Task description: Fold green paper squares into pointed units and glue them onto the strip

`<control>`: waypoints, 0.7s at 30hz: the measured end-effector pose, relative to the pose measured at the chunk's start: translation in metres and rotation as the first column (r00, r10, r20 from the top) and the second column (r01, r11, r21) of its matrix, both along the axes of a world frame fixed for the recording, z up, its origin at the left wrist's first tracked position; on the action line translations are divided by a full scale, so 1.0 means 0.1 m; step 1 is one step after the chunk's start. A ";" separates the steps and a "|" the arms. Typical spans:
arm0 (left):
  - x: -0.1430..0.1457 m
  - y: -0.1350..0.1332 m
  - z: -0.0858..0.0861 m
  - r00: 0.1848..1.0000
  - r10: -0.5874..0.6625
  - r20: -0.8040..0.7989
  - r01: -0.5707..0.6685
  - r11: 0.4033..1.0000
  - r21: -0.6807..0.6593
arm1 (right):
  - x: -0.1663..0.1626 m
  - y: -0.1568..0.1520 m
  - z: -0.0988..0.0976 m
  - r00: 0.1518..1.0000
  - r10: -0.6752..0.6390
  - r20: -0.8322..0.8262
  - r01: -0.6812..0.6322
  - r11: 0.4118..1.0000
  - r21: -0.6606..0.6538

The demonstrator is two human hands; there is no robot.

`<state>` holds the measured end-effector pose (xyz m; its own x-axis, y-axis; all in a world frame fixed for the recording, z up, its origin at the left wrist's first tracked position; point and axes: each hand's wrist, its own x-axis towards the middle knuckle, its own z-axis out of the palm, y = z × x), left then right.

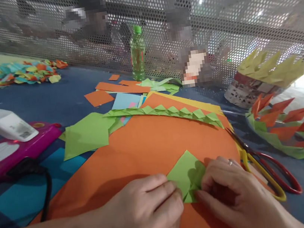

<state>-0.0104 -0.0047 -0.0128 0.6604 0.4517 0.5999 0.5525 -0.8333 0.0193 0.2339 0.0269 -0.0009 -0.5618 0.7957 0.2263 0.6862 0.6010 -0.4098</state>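
Note:
A small green paper square (188, 173), partly folded at its lower corner, lies on a large orange sheet (134, 150). My left hand (151, 208) presses on its left side, fingers together at the edge. On the other side, my right hand (227, 190) pinches the lower right fold between thumb and fingers. Farther up the sheet stretches a folded green paper strip (168, 111) with a row of pointed triangles. Loose green paper squares (85, 135) overlap the sheet's upper left edge.
Scissors with red and yellow handles (264, 166) rest right of my right hand. At right stand an orange-and-green paper crown (286, 125) and a yellow-topped one (265, 75). A purple power strip (31, 142) lies left; a green bottle (137, 55) stands by the perforated metal screen (153, 23).

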 end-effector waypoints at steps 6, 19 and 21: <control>0.01 -0.02 0.03 0.998 0.039 0.043 -0.040 0.999 0.001 | -0.02 0.00 0.01 1.000 -0.029 -0.001 0.029 0.999 0.015; 0.02 0.06 0.06 0.999 -0.034 0.017 0.035 0.999 -0.005 | -0.03 0.01 -0.01 1.000 -0.025 -0.005 0.025 0.999 0.039; 0.02 0.07 0.08 0.999 -0.043 -0.001 0.043 0.999 -0.017 | -0.04 0.01 0.00 0.999 -0.035 -0.010 0.035 0.999 0.028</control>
